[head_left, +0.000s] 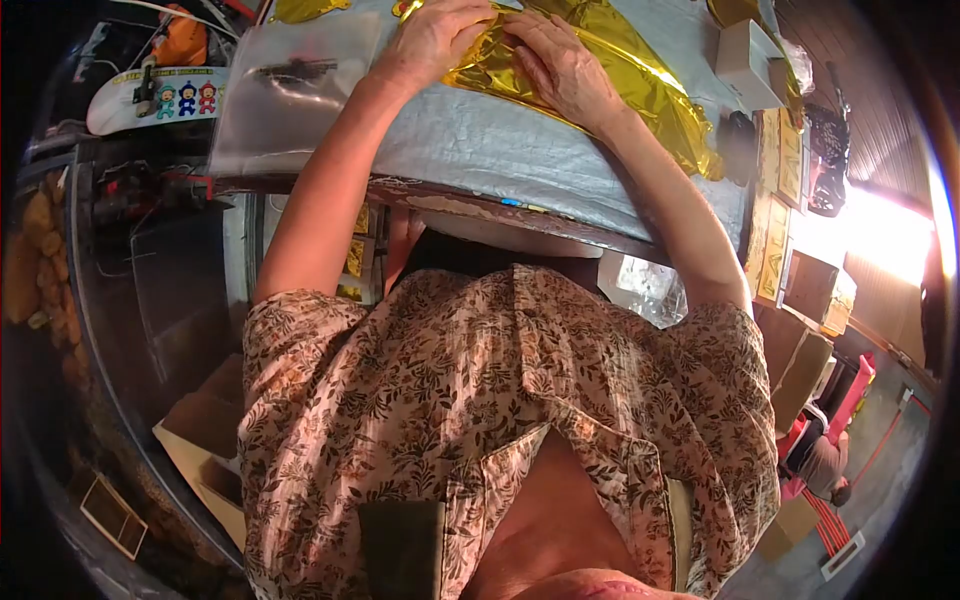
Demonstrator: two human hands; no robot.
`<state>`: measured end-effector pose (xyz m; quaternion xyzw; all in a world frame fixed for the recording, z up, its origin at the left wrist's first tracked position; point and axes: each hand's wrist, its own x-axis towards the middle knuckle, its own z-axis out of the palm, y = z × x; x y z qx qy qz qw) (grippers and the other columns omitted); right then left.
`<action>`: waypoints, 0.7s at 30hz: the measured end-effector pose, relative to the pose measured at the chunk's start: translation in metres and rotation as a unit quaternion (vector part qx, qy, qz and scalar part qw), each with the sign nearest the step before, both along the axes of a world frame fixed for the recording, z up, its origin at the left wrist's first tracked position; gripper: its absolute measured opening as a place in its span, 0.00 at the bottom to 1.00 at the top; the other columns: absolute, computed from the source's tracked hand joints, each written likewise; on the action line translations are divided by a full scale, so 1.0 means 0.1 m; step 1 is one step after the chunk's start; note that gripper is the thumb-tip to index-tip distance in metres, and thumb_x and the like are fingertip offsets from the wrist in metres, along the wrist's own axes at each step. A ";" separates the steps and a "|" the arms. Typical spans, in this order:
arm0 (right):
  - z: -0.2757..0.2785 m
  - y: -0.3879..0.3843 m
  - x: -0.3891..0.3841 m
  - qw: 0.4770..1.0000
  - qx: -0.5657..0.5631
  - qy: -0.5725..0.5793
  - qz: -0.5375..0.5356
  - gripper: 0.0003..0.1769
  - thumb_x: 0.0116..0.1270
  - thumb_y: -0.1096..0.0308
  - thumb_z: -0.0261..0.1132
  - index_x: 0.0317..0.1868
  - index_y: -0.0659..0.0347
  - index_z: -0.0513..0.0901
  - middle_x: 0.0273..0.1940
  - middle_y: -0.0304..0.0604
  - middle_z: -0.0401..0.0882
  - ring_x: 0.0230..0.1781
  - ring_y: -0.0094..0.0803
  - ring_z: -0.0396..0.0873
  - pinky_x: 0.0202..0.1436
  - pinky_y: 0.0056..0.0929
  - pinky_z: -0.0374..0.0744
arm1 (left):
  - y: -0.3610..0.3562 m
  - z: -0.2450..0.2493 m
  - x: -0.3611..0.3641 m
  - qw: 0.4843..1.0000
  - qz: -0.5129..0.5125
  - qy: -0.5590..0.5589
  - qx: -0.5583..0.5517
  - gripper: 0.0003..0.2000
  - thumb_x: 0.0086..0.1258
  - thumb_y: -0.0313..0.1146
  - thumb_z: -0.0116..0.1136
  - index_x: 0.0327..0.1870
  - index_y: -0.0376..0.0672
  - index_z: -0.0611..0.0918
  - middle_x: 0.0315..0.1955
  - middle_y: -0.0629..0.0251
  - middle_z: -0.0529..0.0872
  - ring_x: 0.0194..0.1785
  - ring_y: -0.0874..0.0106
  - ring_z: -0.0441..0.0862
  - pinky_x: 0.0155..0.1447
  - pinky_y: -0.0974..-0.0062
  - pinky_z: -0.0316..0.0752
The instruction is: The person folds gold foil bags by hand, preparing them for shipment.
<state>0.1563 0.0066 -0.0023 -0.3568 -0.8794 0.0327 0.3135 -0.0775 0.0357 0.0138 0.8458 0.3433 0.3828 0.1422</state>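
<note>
One left hand [435, 40], one right hand [565, 70], one gold foil sheet [650, 95], one white box [745, 62].

Packing workshop, cloth-covered workbench [480, 150], gold foil [640, 75], cardboard boxes [800, 365], stacked packets [772, 250]

Bare grey bench [480, 150] lies open this side of the foil [640, 80]; a clear bag [290, 90] bounds it on the left, boxes [750, 60] crowd the right edge.

Both my arms stretch forward, bare to the short sleeves; my left hand [435, 40] lies palm down with fingers curled, my right hand [565, 68] flat beside it
</note>
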 end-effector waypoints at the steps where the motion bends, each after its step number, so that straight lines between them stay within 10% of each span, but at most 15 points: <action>1: 0.00 0.01 0.00 1.000 0.003 0.001 0.003 0.18 0.76 0.70 0.65 0.63 0.62 0.80 0.62 0.49 0.83 0.65 0.45 0.80 0.76 0.49 0.73 | 0.01 0.00 0.00 1.000 0.000 0.001 0.002 0.10 0.72 0.26 0.63 0.50 0.34 0.88 0.50 0.51 0.90 0.54 0.50 0.86 0.60 0.59 0.80; 21: 0.21 -0.54 0.05 0.996 -0.018 -0.081 -0.016 0.26 0.81 0.60 0.62 0.74 0.57 0.74 0.78 0.50 0.68 0.81 0.49 0.64 0.83 0.56 0.61 | 0.00 -0.03 0.25 0.999 -0.009 -0.040 -0.031 0.12 0.72 0.22 0.60 0.55 0.35 0.85 0.49 0.49 0.85 0.54 0.49 0.84 0.57 0.60 0.80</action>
